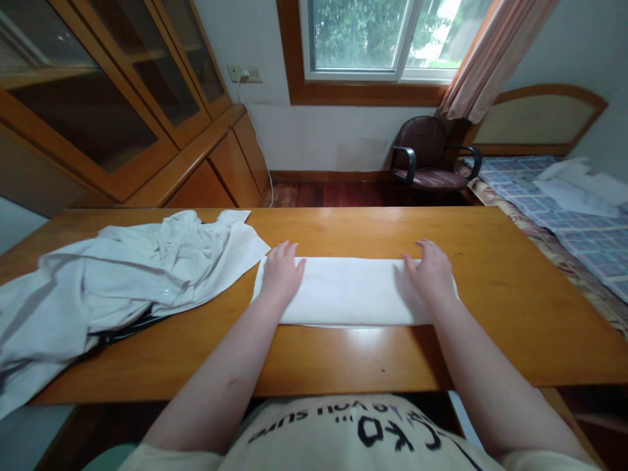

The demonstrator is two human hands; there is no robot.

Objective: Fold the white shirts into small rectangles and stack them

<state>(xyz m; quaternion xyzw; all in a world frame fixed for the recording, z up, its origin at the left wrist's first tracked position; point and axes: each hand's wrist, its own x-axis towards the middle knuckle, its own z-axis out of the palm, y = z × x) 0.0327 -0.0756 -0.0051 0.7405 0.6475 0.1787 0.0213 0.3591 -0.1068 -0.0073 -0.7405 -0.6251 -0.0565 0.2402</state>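
Note:
A white cloth [350,291], folded into a long flat rectangle, lies across the wooden table [353,363] in front of me. My left hand [283,273] rests on its left end, palm down with the fingers apart. Over the right end is my right hand [430,275], its fingers spread and slightly curved; whether every fingertip touches the cloth I cannot tell. To the left lies a crumpled heap of white cloth [161,261], one corner reaching close to my left hand. Something black [132,327] shows under the heap's near edge.
A glass-doored wooden cabinet [122,98] stands behind the table's left side. Beyond the far edge are a dark office chair [429,154] and a window [383,39]. A bed with a blue checked cover [564,209] is on the right.

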